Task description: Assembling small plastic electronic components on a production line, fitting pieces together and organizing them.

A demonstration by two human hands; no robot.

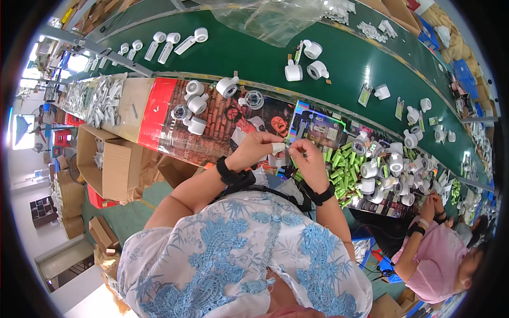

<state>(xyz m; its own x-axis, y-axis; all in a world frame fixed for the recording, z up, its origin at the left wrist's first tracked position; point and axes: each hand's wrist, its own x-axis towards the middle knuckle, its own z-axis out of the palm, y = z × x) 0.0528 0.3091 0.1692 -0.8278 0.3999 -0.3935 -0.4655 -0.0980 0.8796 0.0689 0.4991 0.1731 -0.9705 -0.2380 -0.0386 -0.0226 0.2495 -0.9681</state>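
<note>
My left hand (253, 149) and my right hand (311, 163) meet in front of me over the printed board, fingertips closed and almost touching. Something small and thin seems to be pinched between them, too small to make out. White material (278, 148) shows at my left fingers; whether it is a wrap or a held part, I cannot tell. Beside my right hand lies a pile of green cylindrical battery cells (342, 172). White round-headed housings (395, 163) are heaped beyond it. To the left of my hands, several similar white housings (197, 104) rest on the board.
A green conveyor belt (238, 58) runs behind the board, carrying white handheld-fan-like units (165, 49). Clear plastic sheeting (265, 21) hangs over its far side. An open cardboard box (122, 169) stands at left. At right, a co-worker in a pink top (432, 265) works close by.
</note>
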